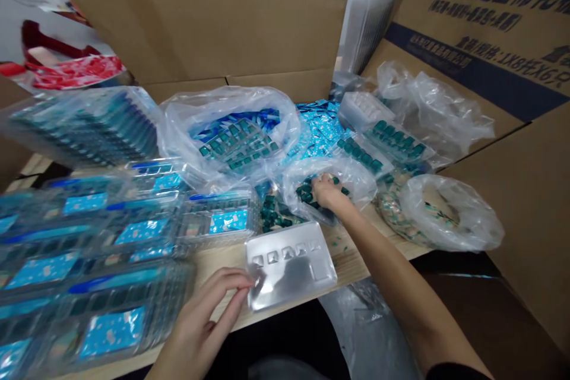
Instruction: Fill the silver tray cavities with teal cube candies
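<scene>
My left hand pinches the left edge of a clear plastic tray between thumb and fingers. The tray lies at the table's front edge, with a row of small square hollows and a larger recess. Inside an open clear bag, my right hand is curled among dark green cube-shaped pieces. Its fingertips are partly hidden in the pile, so what they grip is unclear. More dark green pieces lie just left of that bag, behind the tray.
Stacked filled trays cover the left side. Behind stand a large bag with blue packets and green strips, and a heap of light-blue sachets. A rolled-down bag sits at right. Cardboard boxes wall the back and right.
</scene>
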Demonstrator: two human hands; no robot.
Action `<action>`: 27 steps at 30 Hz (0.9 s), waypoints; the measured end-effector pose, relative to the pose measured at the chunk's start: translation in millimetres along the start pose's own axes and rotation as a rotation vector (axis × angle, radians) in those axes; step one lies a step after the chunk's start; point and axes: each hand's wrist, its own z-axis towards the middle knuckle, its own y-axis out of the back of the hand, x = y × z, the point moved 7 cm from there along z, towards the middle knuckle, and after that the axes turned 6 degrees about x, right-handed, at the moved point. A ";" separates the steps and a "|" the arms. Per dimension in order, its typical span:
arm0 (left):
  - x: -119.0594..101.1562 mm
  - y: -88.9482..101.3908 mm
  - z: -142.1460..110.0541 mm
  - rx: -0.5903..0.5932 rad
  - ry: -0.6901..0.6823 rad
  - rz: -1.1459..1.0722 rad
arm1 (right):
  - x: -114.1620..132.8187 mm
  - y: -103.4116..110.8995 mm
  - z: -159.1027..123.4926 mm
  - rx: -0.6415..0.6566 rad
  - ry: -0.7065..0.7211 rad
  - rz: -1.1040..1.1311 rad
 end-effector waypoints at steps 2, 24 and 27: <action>8.8 0.1 -5.5 0.007 0.043 0.026 | -1.1 0.3 2.1 -0.022 0.004 0.023; -33.8 -7.2 51.2 -0.180 -0.013 -0.471 | 61.1 43.4 -177.9 -0.309 0.533 1.307; -32.6 -9.1 48.7 -0.204 -0.017 -0.523 | 63.1 42.7 -185.5 -0.376 0.526 1.171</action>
